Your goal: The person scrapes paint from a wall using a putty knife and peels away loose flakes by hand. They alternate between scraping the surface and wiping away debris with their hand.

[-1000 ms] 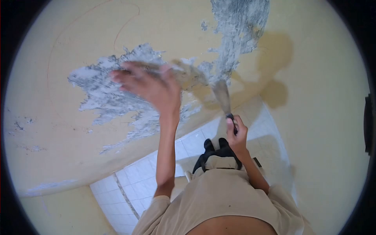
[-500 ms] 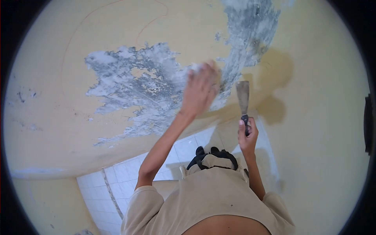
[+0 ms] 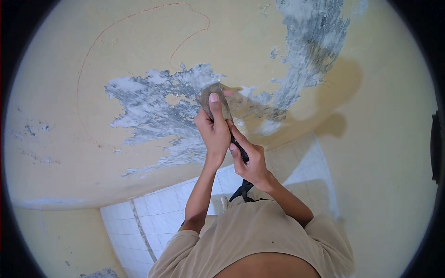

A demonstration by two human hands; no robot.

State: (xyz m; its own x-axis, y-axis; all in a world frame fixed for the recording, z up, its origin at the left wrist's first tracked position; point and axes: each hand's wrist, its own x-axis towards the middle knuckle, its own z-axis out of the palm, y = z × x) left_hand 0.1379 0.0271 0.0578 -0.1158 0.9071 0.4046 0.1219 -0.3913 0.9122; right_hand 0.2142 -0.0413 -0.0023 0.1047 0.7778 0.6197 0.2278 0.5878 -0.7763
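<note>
A metal scraper [image 3: 224, 110] with a dark handle is held by both hands in front of the wall. My right hand [image 3: 252, 162] is closed round its handle. My left hand [image 3: 215, 132] grips the blade, with the thumb flat on its face and the other fingers mostly hidden behind it. Just behind the blade's tip lies a scraped grey-and-white patch [image 3: 157, 104] on the yellowish wall [image 3: 250, 41]. A second bare patch [image 3: 310, 41] runs up the wall at the upper right.
A thin red line [image 3: 120, 21] curves over the wall at the upper left. White floor tiles [image 3: 162, 204] show below the wall's base. Small damaged spots [image 3: 34, 127] mark the far left, and a dark object [image 3: 435, 147] is at the right edge.
My left hand has come down from the wall patch and taken hold of the blade. My right hand has moved left and up with the scraper, which now leans left. The view has shifted slightly.
</note>
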